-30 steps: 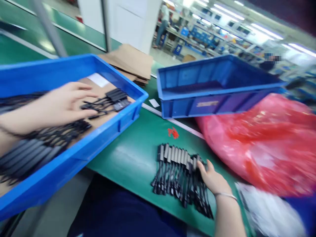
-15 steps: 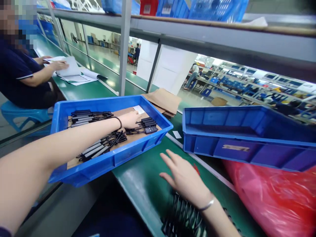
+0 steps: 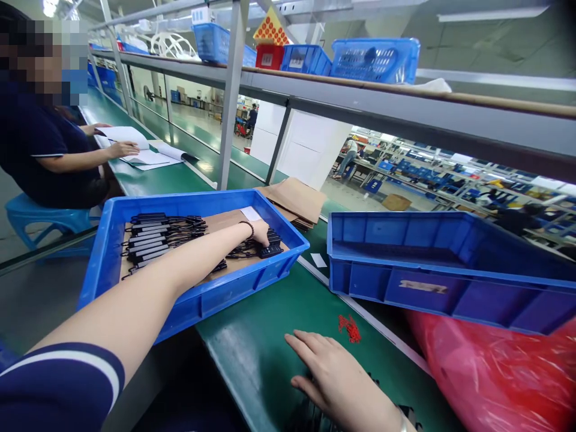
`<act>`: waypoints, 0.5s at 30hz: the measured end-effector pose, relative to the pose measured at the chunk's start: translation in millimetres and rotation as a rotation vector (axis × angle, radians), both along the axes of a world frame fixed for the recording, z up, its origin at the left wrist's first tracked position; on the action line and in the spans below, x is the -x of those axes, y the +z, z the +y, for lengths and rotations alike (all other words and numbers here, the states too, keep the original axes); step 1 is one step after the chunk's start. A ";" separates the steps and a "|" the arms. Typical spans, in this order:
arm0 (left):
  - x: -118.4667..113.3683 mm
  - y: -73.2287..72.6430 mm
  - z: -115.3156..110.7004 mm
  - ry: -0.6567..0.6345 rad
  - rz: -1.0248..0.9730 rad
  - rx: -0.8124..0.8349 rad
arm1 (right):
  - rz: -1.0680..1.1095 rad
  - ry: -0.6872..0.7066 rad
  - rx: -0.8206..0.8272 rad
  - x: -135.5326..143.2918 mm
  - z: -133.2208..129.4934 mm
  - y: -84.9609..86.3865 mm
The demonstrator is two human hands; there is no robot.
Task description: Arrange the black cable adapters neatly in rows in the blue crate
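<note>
My left hand [image 3: 260,231] reaches into the near blue bin [image 3: 189,309], with its fingers curled down on black cabled adapters [image 3: 271,245] at the bin's right end. The fingertips are partly hidden. Rows of similar adapters [image 3: 148,240], grey-sided with short black cables, lie on brown cardboard at the bin's left; my forearm covers some of them. Over the green table [image 3: 252,324], my right hand [image 3: 328,369] hangs open, fingers extended and holding nothing. Beneath it, black pieces show only in part. A small heap of red bits [image 3: 350,329] lies just beyond that hand.
A second blue bin [image 3: 423,287] stands at right, above a red plastic bag [image 3: 499,366]. Cardboard sheets [image 3: 299,201] are stacked behind the near bin. A shelf [image 3: 360,90] carrying baskets crosses above. At left, a seated person [image 3: 49,138] handles papers.
My left hand has moved right and down onto the adapters at the bin's right end. The right hand has shifted lower in view, uncovering the red bits. The camera view has tilted up slightly.
</note>
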State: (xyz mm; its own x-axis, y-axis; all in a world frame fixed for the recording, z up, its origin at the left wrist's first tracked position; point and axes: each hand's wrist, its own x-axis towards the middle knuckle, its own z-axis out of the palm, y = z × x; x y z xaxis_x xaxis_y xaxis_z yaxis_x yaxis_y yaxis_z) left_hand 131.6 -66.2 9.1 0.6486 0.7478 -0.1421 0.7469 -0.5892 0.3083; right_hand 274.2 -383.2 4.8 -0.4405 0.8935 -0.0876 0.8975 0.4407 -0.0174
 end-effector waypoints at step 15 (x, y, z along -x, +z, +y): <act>2.8 -26.0 -8.7 0.025 -0.023 -0.025 | 0.063 0.055 0.026 8.3 30.0 13.0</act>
State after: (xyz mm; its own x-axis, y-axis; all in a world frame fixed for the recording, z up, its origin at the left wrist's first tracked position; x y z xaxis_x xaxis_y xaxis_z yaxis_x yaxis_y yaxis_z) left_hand 128.8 -74.9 -16.9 0.6326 0.7669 -0.1081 0.7542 -0.5783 0.3109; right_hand 265.8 -353.2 17.8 -0.4942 0.8655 -0.0814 0.8687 0.4881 -0.0850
